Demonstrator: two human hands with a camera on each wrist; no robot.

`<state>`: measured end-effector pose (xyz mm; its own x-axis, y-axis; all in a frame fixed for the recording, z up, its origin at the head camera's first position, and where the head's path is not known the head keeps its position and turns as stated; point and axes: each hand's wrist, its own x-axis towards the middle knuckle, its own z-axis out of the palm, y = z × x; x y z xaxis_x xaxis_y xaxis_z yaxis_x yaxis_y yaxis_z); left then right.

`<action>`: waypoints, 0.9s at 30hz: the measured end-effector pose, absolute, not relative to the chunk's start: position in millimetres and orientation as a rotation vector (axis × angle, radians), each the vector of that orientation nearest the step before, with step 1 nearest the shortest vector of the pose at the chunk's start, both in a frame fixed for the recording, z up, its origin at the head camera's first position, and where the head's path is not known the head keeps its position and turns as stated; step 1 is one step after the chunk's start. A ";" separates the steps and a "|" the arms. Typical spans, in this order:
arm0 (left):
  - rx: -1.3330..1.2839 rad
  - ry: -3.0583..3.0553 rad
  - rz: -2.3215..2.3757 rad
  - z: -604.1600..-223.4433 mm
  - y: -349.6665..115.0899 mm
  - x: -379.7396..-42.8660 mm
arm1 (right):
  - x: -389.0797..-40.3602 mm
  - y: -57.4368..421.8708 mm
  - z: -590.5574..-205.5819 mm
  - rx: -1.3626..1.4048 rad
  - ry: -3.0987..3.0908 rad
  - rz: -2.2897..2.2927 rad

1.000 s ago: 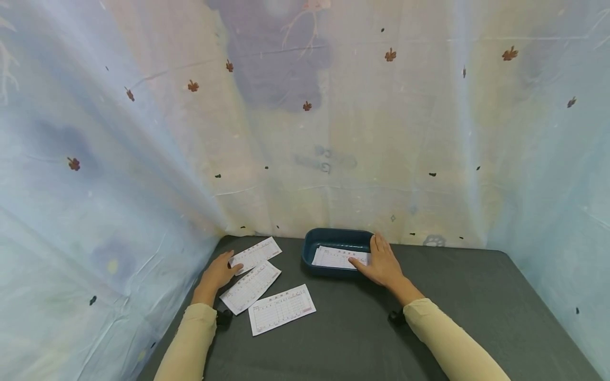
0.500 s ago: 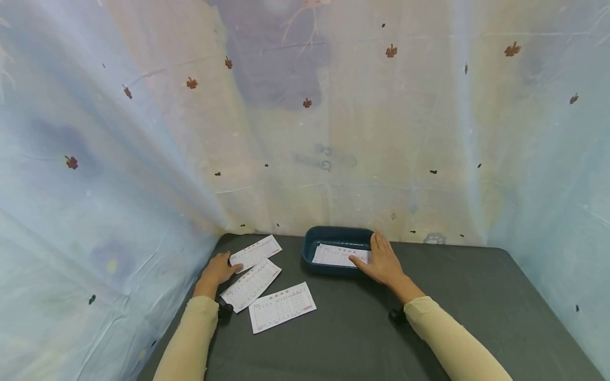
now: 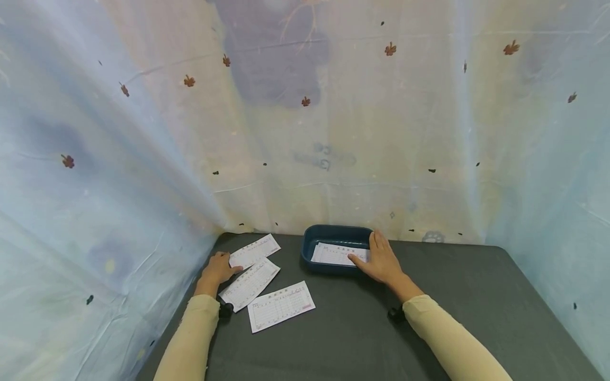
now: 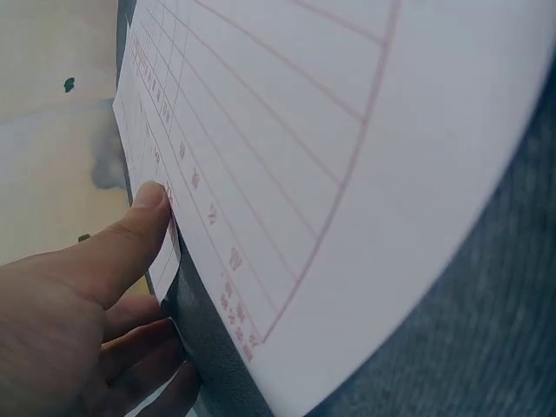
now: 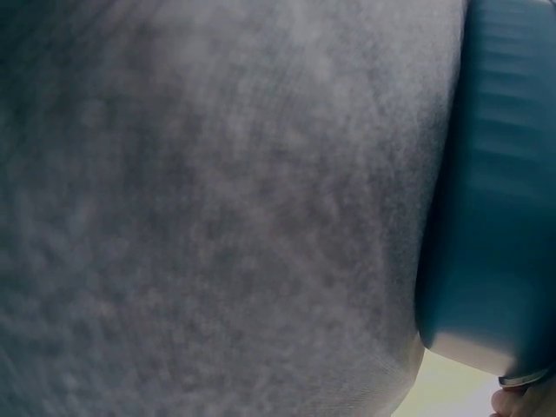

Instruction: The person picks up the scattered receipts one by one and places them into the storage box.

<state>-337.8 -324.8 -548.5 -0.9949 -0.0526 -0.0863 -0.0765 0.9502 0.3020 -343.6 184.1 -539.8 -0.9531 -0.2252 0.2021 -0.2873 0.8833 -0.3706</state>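
On grey table (image 3: 352, 333), slip (image 3: 254, 251) partly under left hand (image 3: 218, 269) — grip unclear, right hand (image 3: 381, 262) splayed on tray (image 3: 333, 234)

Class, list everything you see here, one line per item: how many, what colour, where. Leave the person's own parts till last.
Loose slips: three, white with printed grids, on the table left of the tray
Slips in the tray: overlapping, exact number unclear, white, at the near side inside
Tray: one, dark blue, near the table's far edge
Table: one, dark grey, under everything
Hanging cloth: count unclear, pale blue and cream with brown leaf prints, behind and at both sides
Wrist devices: two, black, one at each wrist
Sleeves: two, pale yellow, on the forearms
Left hand: one, bare, touching the farthest loose slip
Right hand: one, bare, at the tray's right end
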 end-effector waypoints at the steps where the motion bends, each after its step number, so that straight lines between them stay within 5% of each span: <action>1: -0.100 3.027 0.476 -548.5 -324.8 -338.1 | -344.0 184.1 -539.7 0.398 -2.894 0.606; 27: -0.209 2.990 0.781 -538.6 -322.0 -339.8 | -340.4 183.7 -534.4 0.392 -2.880 0.612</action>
